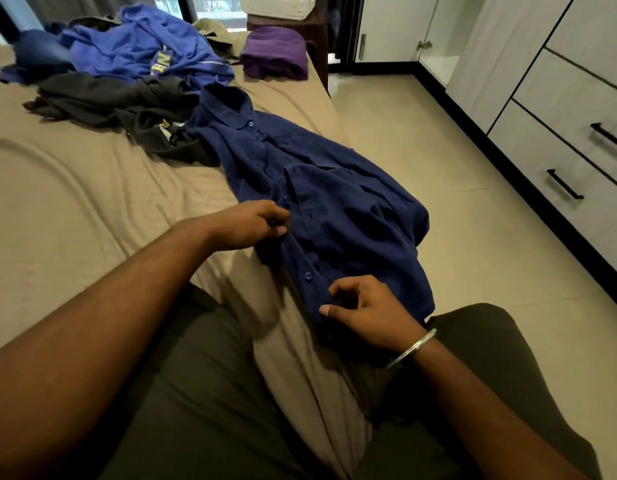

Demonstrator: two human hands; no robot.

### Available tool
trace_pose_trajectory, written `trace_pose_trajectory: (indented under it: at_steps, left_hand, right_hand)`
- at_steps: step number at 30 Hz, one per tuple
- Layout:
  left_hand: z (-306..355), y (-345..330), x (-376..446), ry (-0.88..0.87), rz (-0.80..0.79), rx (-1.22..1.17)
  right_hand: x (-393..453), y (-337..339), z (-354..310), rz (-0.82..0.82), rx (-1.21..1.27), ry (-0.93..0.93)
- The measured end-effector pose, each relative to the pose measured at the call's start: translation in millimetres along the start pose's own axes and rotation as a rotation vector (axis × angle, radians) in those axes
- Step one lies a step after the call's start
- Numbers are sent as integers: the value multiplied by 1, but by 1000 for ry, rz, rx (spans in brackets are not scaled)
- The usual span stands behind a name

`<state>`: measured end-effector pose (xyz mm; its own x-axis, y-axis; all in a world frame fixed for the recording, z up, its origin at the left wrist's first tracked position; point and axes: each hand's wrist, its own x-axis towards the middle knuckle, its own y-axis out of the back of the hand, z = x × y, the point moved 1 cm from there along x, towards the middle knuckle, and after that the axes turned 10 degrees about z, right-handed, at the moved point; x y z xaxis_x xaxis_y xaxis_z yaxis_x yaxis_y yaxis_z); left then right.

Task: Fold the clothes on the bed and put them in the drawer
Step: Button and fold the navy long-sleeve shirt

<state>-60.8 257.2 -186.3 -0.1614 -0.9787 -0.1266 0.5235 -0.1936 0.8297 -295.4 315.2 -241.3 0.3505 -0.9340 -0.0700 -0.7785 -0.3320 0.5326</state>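
Fingers (277, 221) of both hands pinching navy shirt (335, 202) — rumpled, unbuttoned, collar far

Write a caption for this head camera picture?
Both hands pinch a navy shirt on the bed.

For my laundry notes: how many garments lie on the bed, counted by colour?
Navy button-up shirt, gripped by left hand and right hand: 1
Bright blue garment: 1
Dark grey crumpled clothing: 1
Folded purple garment: 1
Total: 4, as far as visible.

Pale tiled floor (421, 161), white cabinets (508, 57), daylit window (210, 5), brown stool (286, 27)
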Motion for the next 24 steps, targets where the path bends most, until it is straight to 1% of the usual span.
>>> trace_pose_trajectory:
  at_steps: [3, 6, 7, 8, 9, 11, 12, 13, 15, 17, 18, 21, 22, 24]
  left_hand:
    - [-3, 3, 6, 3, 83, 98]
    - [-9, 10, 12, -14, 153, 154]
    - [-9, 12, 14, -25, 170, 173]
    - [-10, 13, 15, -36, 187, 188]
    - [-11, 15, 17, -49, 208, 192]
    - [-12, 15, 21, -75, 261, 196]
    - [-12, 14, 23, -80, 269, 210]
    - [-12, 11, 23, -65, 257, 238]
    - [-14, 3, 24, -14, 203, 320]
    - [-14, -5, 22, 26, 140, 370]
    - [-11, -8, 20, 36, 133, 368]
    - [6, -10, 9, 74, 204, 307]
    - [12, -11, 3, 80, 234, 287]
    - [25, -12, -10, 79, 261, 272]
  right_hand:
    - [-4, 2, -7, -36, 22, 19]
    - [-5, 5, -12, 20, -73, 81]
    - [-5, 4, -13, 26, -48, 84]
    - [-6, 4, -14, 1, 46, 51]
    - [-7, 3, -15, -48, 197, -23]
    - [-9, 0, -20, -178, 494, -244]
    - [-10, -3, -22, -237, 559, -339]
    - [-9, -6, -22, -285, 554, -402]
    - [-8, -13, -18, -323, 452, -447]
    - [-5, -16, -11, -288, 270, -430]
    - [-4, -16, -8, -264, 184, -407]
    - [-6, -13, -4, -221, 27, -340]
    - [-7, -11, -4, -182, -57, -291]
    - [-9, -7, -6, -16, -248, -167]
